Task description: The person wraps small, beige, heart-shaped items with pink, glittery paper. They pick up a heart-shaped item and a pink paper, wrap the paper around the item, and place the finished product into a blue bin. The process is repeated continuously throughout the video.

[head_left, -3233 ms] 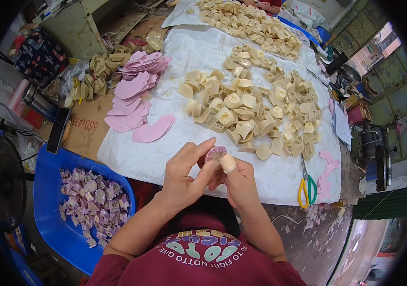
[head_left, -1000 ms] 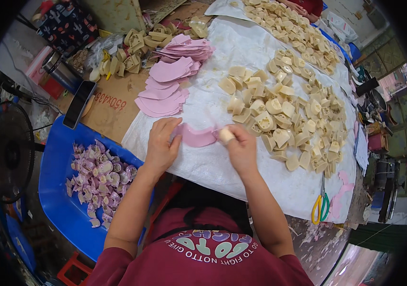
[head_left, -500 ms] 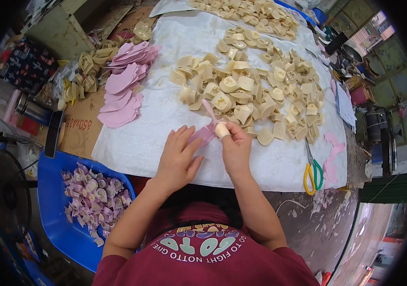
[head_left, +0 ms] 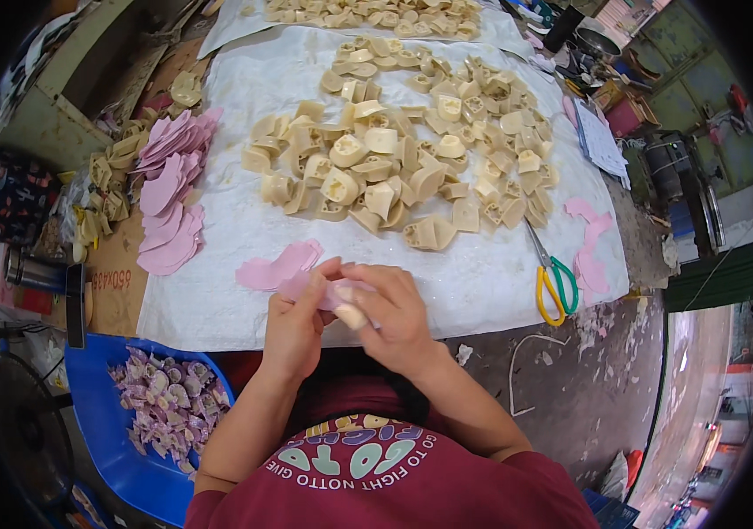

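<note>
My left hand (head_left: 292, 322) and my right hand (head_left: 392, 313) meet over the near edge of the white sheet (head_left: 217, 282). Between them they hold a thin pink cut-out piece (head_left: 322, 291) and a small cream moulded part (head_left: 351, 316), the cream part pinched in my right fingers. A second pink cut-out (head_left: 277, 266) lies flat on the sheet just left of my left hand. A broad heap of cream moulded parts (head_left: 394, 167) covers the sheet beyond my hands.
A stack of pink cut-outs (head_left: 169, 198) lies at the sheet's left edge. Yellow-and-green scissors (head_left: 553, 278) rest to the right. A blue tub (head_left: 112, 423) of purple-and-cream pieces sits lower left, next to a black fan (head_left: 19, 432). More cream parts (head_left: 367, 13) lie farther back.
My hands came down to the sheet, took a pink cut-out, then drew back toward me holding it with the cream part. The camera view has shifted.
</note>
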### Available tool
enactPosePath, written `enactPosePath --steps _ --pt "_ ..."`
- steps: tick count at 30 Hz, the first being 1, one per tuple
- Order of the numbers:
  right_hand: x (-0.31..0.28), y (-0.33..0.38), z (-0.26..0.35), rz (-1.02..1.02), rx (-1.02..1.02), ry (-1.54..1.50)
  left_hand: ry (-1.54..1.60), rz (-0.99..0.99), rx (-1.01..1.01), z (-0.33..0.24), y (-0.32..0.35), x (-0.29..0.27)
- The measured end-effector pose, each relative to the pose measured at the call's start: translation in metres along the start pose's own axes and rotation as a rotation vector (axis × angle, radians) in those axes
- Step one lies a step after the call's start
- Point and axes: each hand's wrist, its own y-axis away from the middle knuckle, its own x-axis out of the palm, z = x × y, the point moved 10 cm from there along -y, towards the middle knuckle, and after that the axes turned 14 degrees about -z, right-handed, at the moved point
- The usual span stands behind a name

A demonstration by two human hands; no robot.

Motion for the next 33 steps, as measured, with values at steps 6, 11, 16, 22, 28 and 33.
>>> enactPosePath --steps 6,11,16,22,28,33 --pt "-0.079 -0.008 -0.095 -0.189 0.331 0.535 0.147 -0.125 0.032 -0.010 -0.010 -0.021" --pt "-0.033 0.018 -0.100 -0.010 0.281 0.375 0.319 -0.078 0.069 -0.015 -0.013 -0.016" --pt "-0.049 0.001 -0.065 -0.195 0.260 0.177 0.331 -0.104 0.116 -0.024 -0.009 -0.007" --pt "0.038 -0.010 0.024 0.062 0.278 -0.153 0.449 -0.098 0.054 -0.026 -0.015 -0.001" --pt "0.065 -0.010 0.044 0.393 0.255 -0.451 0.524 -0.070 -0.035 -0.038 -0.007 -0.017" --pt "0.057 -0.021 0.043 0.384 0.195 -0.382 0.574 -0.023 -0.088 -0.027 -0.001 -0.018"
